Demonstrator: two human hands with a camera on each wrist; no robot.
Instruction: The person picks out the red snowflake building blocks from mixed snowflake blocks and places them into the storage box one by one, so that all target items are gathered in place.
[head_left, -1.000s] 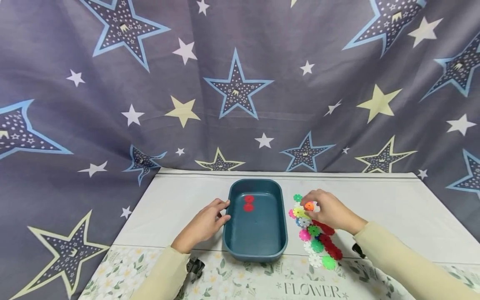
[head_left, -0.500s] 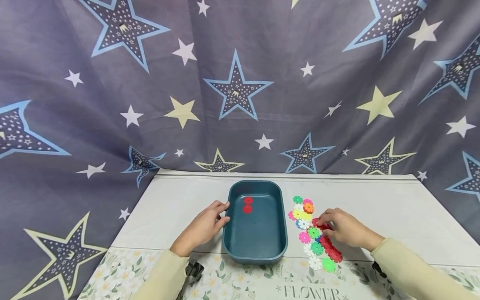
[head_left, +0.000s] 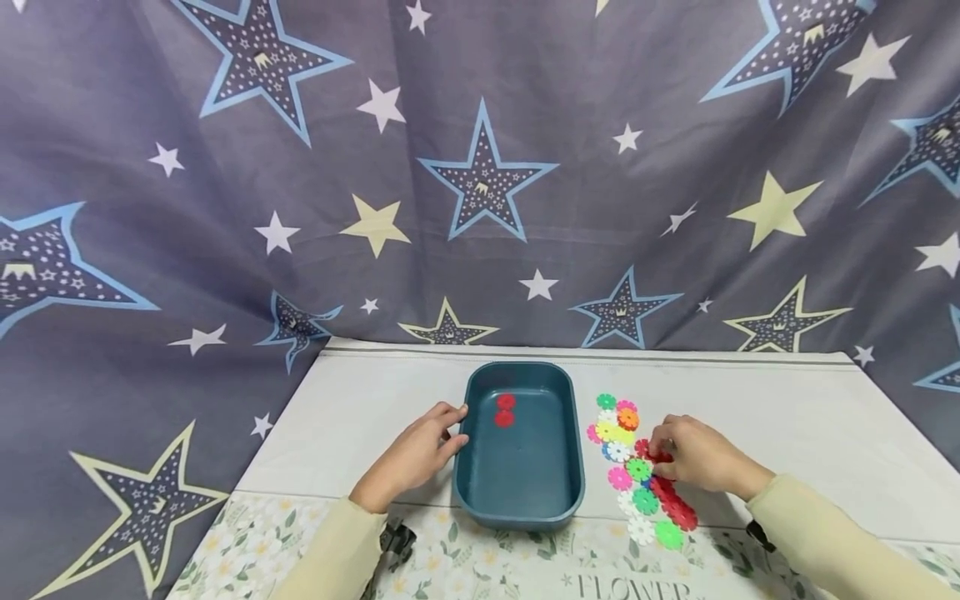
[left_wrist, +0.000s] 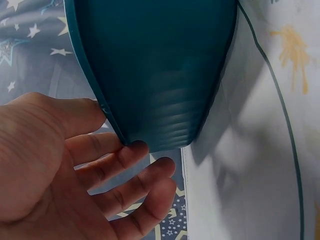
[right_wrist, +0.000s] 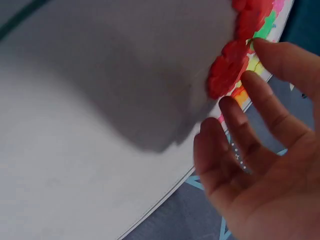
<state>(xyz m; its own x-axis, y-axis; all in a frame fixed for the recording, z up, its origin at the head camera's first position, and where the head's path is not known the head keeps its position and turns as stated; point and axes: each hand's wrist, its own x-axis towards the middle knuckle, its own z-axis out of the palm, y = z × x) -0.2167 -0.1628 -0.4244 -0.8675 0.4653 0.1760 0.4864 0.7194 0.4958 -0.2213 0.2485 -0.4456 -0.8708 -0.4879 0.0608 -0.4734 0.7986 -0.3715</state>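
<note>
Against the left rim of a dark teal plastic tub (head_left: 519, 492), my left hand (head_left: 414, 450) rests its thumb and fingertips, the fingers loosely bent. Two red snowflake discs (head_left: 506, 410) lie inside the tub, toward its far end. To the right of it, my right hand (head_left: 701, 454) hovers over a row of red snowflake discs (head_left: 678, 508). Its thumb and index fingertip are at the red discs, with a gap between them in the right wrist view (right_wrist: 229, 70). Part of the red row is hidden under the fingers.
Green (head_left: 645, 501), white (head_left: 641, 530), pink (head_left: 619, 478), yellow (head_left: 615, 432) and orange (head_left: 627, 418) discs lie in a loose, overlapping strip between tub and right hand. A star-patterned curtain (head_left: 300, 167) hangs behind the white table (head_left: 780, 408); a floral cloth (head_left: 442, 567) covers the front.
My right hand has moved from the orange disc toward me and right, onto the red discs, then stayed there. The left hand has kept its place at the tub. The head view shifted slightly.
</note>
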